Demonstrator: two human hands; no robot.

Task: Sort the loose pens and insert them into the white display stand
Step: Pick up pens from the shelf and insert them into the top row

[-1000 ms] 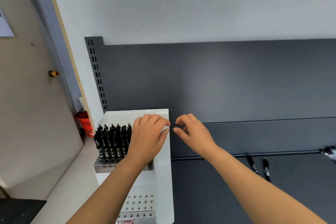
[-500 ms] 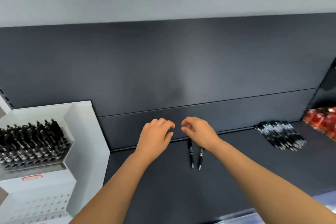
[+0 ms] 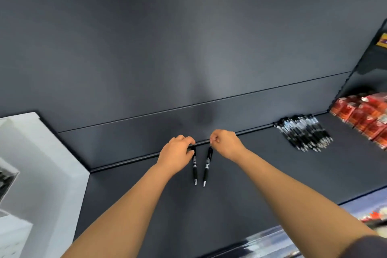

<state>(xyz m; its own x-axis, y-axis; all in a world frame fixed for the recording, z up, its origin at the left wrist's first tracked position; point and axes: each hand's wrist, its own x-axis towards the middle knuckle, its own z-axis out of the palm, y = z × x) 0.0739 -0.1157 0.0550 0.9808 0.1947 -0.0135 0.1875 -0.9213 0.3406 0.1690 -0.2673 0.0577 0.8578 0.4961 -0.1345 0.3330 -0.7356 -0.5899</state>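
Left hand (image 3: 177,153): knuckles up, fingers curled down over the far end of the left pen (image 3: 194,166), thumb closing against it from the near side; reads as a pinch on that end. Right hand (image 3: 227,144): fingers curled in toward the thumb, fingertips just above the far end of the right pen (image 3: 207,165); cannot tell whether they actually clamp it or only touch. The hands are apart, with a small gap between them, both forearms reaching forward from the bottom of the frame. Both pens are black with silver tips and lie on the dark shelf (image 3: 240,205) close to its back edge. They are side by side but not touching, tips toward the person and slightly converging. Behind them stands the dark back panel (image 3: 188,48). To the right, well apart from the hands, a pile of pens (image 3: 305,135) lies against the back edge, tips fanned toward the front. Beyond it, at the right edge, are red packets (image 3: 364,115). The white display stand (image 3: 46,163) sits at the far left on the same shelf, well apart from both hands; its contents are cut off at the frame edge and blurred.
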